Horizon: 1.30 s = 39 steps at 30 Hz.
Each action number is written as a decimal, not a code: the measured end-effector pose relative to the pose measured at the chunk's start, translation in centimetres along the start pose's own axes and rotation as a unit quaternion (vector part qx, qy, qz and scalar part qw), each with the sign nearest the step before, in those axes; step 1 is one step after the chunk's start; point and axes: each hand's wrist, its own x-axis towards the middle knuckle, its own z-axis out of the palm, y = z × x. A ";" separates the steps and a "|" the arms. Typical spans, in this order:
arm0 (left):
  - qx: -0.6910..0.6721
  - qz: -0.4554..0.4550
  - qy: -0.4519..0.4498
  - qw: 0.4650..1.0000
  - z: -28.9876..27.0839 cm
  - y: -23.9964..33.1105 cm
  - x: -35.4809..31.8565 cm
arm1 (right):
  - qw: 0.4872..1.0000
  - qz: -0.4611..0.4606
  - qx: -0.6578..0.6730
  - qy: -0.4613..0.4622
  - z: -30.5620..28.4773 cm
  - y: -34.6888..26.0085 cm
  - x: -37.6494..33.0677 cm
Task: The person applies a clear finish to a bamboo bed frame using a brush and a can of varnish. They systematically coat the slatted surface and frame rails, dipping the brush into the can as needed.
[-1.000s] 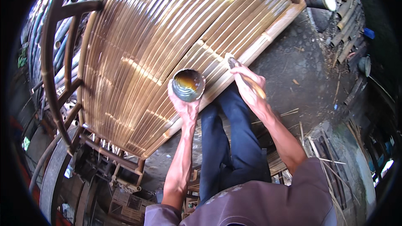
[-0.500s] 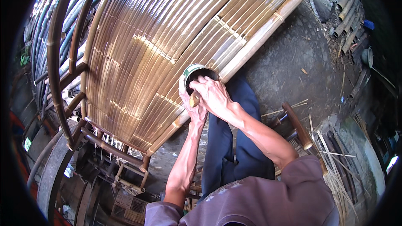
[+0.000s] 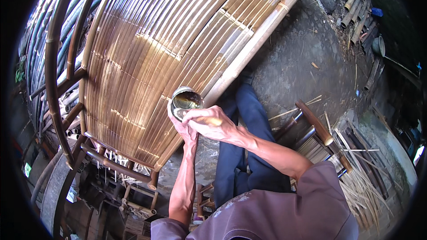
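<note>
"You're at the far screen with me: what do I have at the left hand (image 3: 181, 127)?"

"I see it left of centre in the frame, fingers curled round the outer side of a can (image 3: 182, 102). They are bent only as far as the can's width allows. The can's mouth faces my camera, and its inner wall shines."

"And the right hand (image 3: 222, 126)?"

"Just right of the can, near the middle of the frame, bent into a fist-like grip on a wooden handle (image 3: 212, 121). Its knuckles lie over the can's near rim (the handle is blurred, and I can't make out the tool's other end)."

"Are the two hands apart?"

"Close together; they overlap in my view, so I can't tell whether they touch."

"What's around them?"

"The slatted bamboo platform (image 3: 133, 69) fills the upper left and top centre. Its pale edge pole (image 3: 253, 52) slants toward the upper right, and dark trousers (image 3: 255, 120) show below the pole."
</note>
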 end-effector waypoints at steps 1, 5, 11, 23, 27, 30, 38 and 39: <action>0.002 -0.005 0.004 1.000 -0.2 -0.9 -0.4 | 1.000 0.001 0.020 0.022 -0.2 0.0 -0.2; 0.094 -0.007 0.075 0.993 -2.6 -2.3 -2.2 | 0.991 -0.024 0.110 0.077 -1.6 1.3 -0.4; 0.362 0.065 0.140 0.919 -4.4 -4.2 -2.8 | 0.992 0.057 0.027 0.111 -3.2 11.4 1.6; 0.309 -0.049 0.152 0.937 -0.7 -2.0 -5.4 | 0.817 -0.120 -0.386 0.412 -37.4 11.8 11.8; 0.315 -0.091 0.178 0.928 0.4 -1.0 -8.1 | 0.947 -0.059 -0.160 0.273 -20.5 14.6 8.6; 0.305 -0.104 0.171 0.931 2.6 0.2 -8.2 | 0.960 -0.090 -0.225 0.141 -8.1 21.8 3.0; 0.215 -0.161 0.199 0.943 2.9 -0.4 -9.8 | 0.951 0.002 -0.192 0.243 -28.6 13.3 8.1; 0.188 -0.148 0.210 0.948 3.0 -0.2 -9.7 | 0.911 -0.140 -0.236 0.308 -32.5 13.9 8.1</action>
